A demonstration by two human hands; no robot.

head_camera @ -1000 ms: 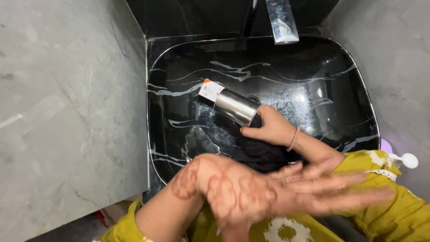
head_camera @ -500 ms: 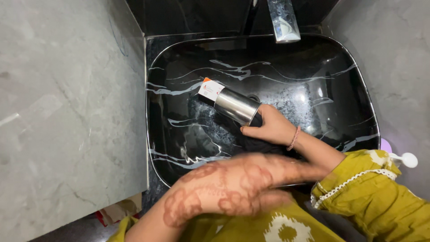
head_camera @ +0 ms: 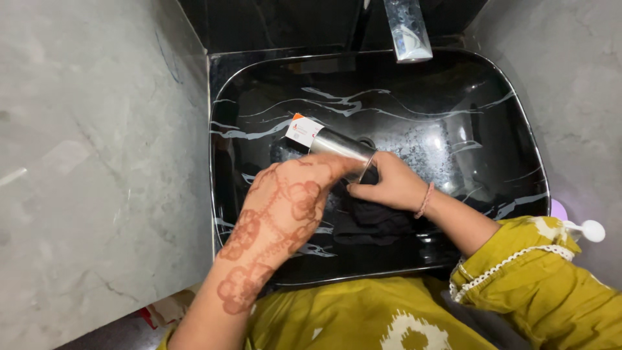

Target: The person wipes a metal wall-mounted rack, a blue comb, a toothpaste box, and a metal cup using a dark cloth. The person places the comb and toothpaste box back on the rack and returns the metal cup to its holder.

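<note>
The left hand (head_camera: 285,201) has swung from the frame's bottom onto the steel cylinder (head_camera: 337,146), fingers curling over it; the right hand (head_camera: 392,185) still pinches its lower end beside a black cloth (head_camera: 372,217) in the sink (head_camera: 453,104).

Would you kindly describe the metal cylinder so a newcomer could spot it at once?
Look into the black marbled sink below the chrome tap. Near its middle, both hands meet on a shiny steel cylinder lying tilted. Only it bears a white-and-orange label at its upper-left end.

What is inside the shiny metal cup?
A black cloth is pushed into the metal cup, held by the right hand. The left hand covers its mouth, hiding the inside.
</note>
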